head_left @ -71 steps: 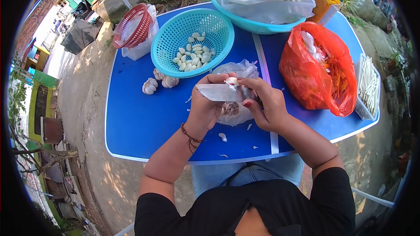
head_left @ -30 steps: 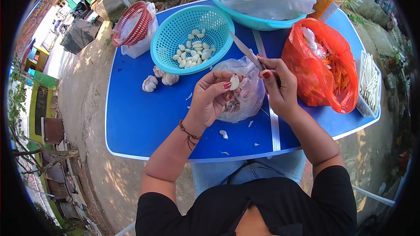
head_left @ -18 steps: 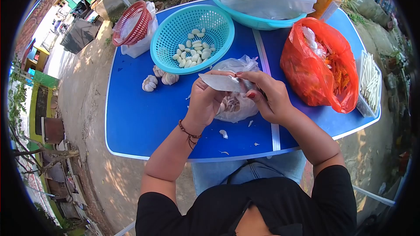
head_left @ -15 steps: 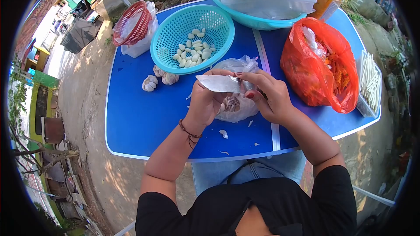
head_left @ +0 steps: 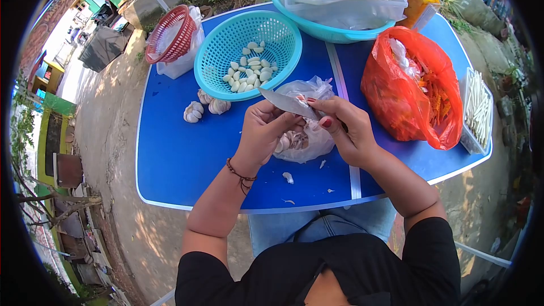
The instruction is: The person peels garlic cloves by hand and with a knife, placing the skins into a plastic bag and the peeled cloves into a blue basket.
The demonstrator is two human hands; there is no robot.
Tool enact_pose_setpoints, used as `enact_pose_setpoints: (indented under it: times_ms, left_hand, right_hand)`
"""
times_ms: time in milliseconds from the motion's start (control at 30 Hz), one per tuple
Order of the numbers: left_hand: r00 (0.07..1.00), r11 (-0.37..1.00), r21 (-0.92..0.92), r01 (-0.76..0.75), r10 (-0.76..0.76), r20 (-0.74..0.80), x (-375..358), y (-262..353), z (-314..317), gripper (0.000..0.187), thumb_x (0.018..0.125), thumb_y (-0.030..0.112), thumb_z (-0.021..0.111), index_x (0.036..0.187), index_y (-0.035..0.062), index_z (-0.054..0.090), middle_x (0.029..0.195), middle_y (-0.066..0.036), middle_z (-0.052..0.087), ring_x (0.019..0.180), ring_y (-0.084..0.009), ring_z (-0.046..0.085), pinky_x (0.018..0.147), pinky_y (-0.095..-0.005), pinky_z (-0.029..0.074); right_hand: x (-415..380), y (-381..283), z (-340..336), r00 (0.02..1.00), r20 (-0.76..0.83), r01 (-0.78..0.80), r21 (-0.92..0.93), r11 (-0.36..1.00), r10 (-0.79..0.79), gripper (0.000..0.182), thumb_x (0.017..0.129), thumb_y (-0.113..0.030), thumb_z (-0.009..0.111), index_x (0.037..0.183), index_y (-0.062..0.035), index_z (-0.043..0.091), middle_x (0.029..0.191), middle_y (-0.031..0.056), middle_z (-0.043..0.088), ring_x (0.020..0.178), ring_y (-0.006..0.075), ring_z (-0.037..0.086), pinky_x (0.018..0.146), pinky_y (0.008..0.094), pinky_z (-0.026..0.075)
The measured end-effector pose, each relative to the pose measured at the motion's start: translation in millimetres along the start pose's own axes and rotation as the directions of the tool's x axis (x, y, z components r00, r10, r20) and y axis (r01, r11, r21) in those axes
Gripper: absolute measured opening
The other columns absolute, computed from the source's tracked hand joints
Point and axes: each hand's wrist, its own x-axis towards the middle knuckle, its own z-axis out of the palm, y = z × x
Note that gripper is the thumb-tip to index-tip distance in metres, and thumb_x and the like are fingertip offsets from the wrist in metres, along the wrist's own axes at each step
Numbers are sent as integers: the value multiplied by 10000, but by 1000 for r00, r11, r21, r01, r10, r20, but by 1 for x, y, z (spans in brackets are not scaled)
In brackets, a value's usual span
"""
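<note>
Knife [head_left: 286, 103] above the bag [head_left: 318, 148]

Scraps [head_left: 288, 178] lie by the tabletop's [head_left: 187, 164] near edge. The right hand's [head_left: 352, 131] fingers pinch the knife; the left hand's [head_left: 262, 135] curl behind it, hold hidden. Cloves [head_left: 265, 76] sit in the colander [head_left: 214, 51], near the far edge.

Blue table [head_left: 187, 164] on sun-dappled concrete ground [head_left: 122, 153]

Daylight was v. bright. Sun hit the ground [head_left: 150, 232] in patches w/ dappled shade btwn; my table [head_left: 181, 175] sat in softer, more even shade. Far L, the pavement [head_left: 69, 73] was blown nearly white. My knife [head_left: 288, 103] had a pale sheen, the red bag [head_left: 396, 96] small shiny spots. My L hand [head_left: 262, 133] & R hand [head_left: 352, 133] looked fairly sharp. Fisheye lens bent the edges, corners went black, far R bg [head_left: 513, 119] soft.
</note>
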Motion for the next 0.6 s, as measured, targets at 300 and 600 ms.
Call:
enact_pose_setpoints:
  times_ms: [300, 600]
  left_hand:
    - [996, 983, -166, 80, -74, 39, 4, 2, 3, 268, 917, 123, 602, 1124, -45, 575, 899, -136, 683, 786, -197, 694, 667, -251, 570]
    - [999, 999, 38, -26, 24, 46, 3, 1, 4, 206, 876, 58, 648, 1057, -34, 613, 893, -131, 681, 755, -151, 677, 668, -257, 576]
  right_hand:
    - [2, -1, -5, 997, 46, -58, 81, 995, 54, 245, 891, -26, 576, 1131, 6, 611, 935, 131, 646, 788, 225, 646, 688, 301, 494]
    - [4, -10, -4, 967, 58, -255, 199, 946, 249, 226, 940, -88, 549, 1134, 14, 602, 885, 97, 636, 781, 137, 594, 687, 269, 464]
